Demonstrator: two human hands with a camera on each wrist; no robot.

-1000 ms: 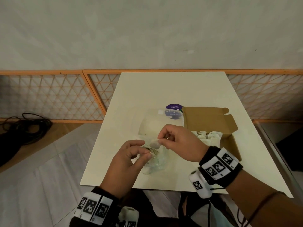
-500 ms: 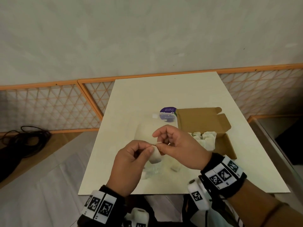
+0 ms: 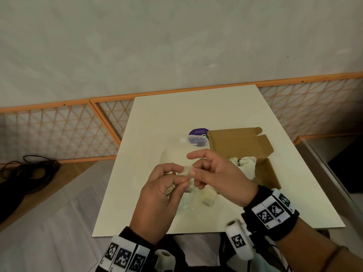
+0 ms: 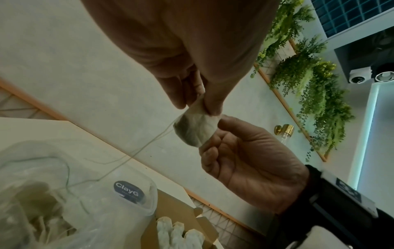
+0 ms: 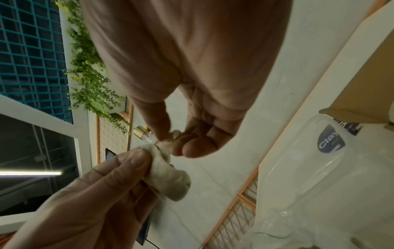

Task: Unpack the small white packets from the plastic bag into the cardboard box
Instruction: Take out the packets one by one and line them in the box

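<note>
A small white packet (image 3: 186, 170) hangs above the table, held between both hands. My left hand (image 3: 183, 175) pinches one end of it with thumb and finger, and my right hand (image 3: 196, 173) pinches the other end, forefinger sticking out. In the left wrist view a thin thread trails from the packet (image 4: 195, 130) down into the clear plastic bag (image 4: 49, 190). The bag (image 3: 177, 154) lies under the hands with more packets in it. The open cardboard box (image 3: 240, 146) stands to the right, with several white packets (image 3: 244, 163) in it.
One loose packet (image 3: 209, 198) lies on the cream table (image 3: 196, 110) below my right hand. A purple round label (image 3: 197, 136) on the bag touches the box's left edge. An orange lattice fence (image 3: 59, 130) runs behind the table, and black cables (image 3: 29, 173) lie on the floor at left.
Both hands have come up off the bag with one packet pinched between them. My right forefinger has straightened out.
</note>
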